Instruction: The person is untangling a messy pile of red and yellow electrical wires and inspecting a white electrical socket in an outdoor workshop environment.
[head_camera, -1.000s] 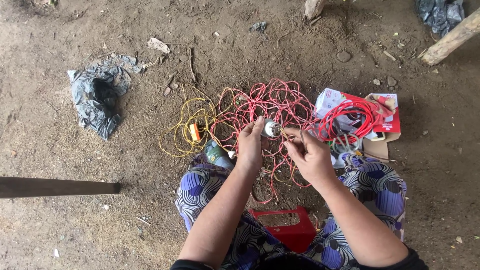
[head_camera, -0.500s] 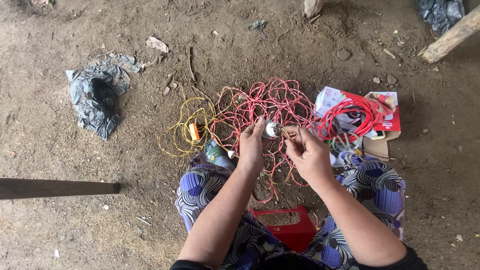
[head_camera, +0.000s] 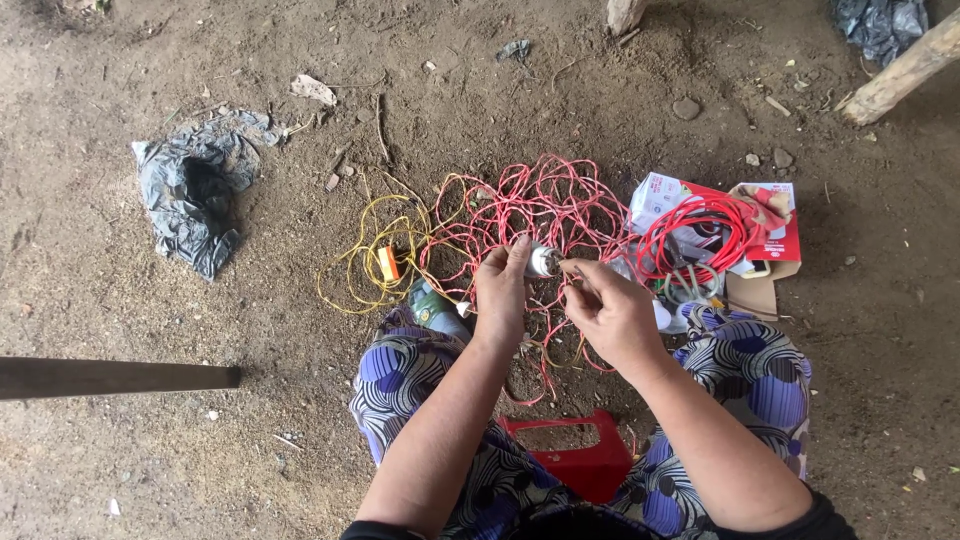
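My left hand (head_camera: 500, 290) pinches a small white round fitting (head_camera: 545, 261) between thumb and fingers. My right hand (head_camera: 607, 310) is closed right beside it, its fingertips pinching a thin wire end at the fitting. Both hands hover over a tangle of red wire (head_camera: 530, 215) spread on the dirt floor. A coil of yellow wire (head_camera: 372, 262) with an orange piece lies to the left of my left hand. I sit on a low red stool (head_camera: 575, 462), knees apart in patterned cloth.
A neat red wire coil (head_camera: 700, 230) rests on opened cardboard boxes (head_camera: 775, 235) to the right. A crumpled grey plastic bag (head_camera: 195, 195) lies at the left. A dark wooden bar (head_camera: 110, 377) juts in from the left edge. A log (head_camera: 895, 70) lies top right.
Both hands stay together at the white fitting; my right fingers have shifted slightly against it. Nothing else has moved.
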